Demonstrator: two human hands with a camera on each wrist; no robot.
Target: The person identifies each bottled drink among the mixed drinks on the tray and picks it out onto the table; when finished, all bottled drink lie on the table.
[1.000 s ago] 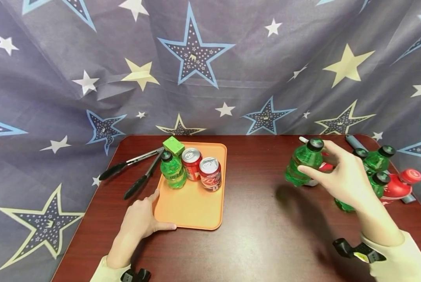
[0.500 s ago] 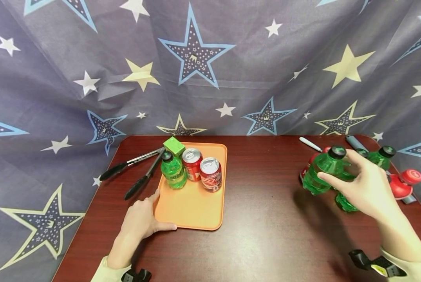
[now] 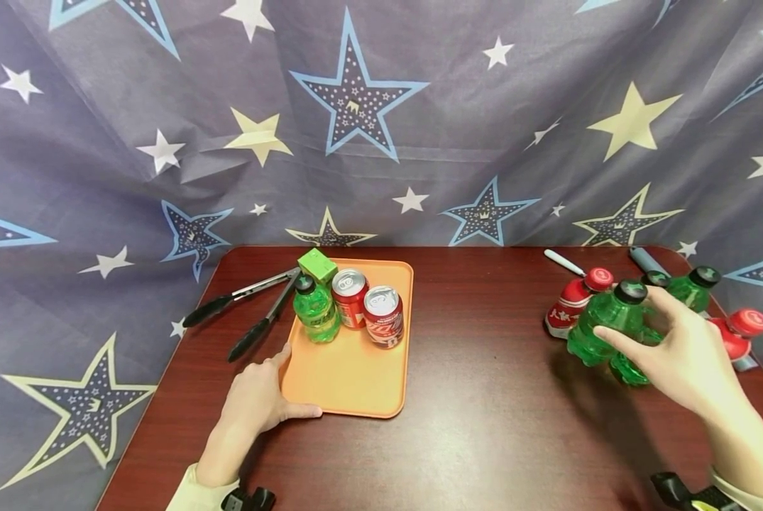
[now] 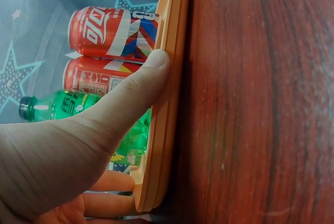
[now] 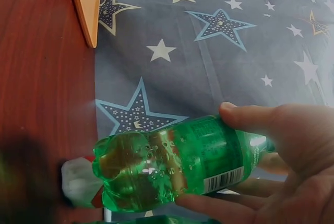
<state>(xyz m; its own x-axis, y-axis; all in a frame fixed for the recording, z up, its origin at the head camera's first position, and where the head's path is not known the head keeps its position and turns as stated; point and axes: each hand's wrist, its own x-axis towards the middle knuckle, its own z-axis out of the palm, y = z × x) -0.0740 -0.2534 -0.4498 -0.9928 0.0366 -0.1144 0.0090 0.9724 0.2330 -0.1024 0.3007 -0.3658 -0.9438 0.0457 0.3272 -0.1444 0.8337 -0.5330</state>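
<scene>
At the right, my right hand (image 3: 694, 358) grips a green soda bottle (image 3: 605, 323) between thumb and fingers, slightly tilted and off the table. The right wrist view shows this bottle (image 5: 167, 166) from its base, the fingers round its label. My left hand (image 3: 253, 394) holds the near left corner of an orange tray (image 3: 349, 387), thumb on the front rim, fingers at the side. On the tray stand a green bottle (image 3: 317, 312), two red soda cans (image 3: 384, 319), (image 3: 350, 301) and a bright green block (image 3: 318, 265).
Left of the tray lie spread tongs (image 3: 250, 337) with black ends. Around my right hand stand a red-capped bottle (image 3: 569, 309), another red-capped bottle (image 3: 739, 330) and several green bottles (image 3: 690, 289), partly hidden. A white-handled utensil (image 3: 563, 262) and a grey-blue handle (image 3: 645, 260) lie behind them.
My right hand has carried the green bottle to the right and slightly nearer, uncovering the red-capped bottle behind it. My left hand and the tray stay in place.
</scene>
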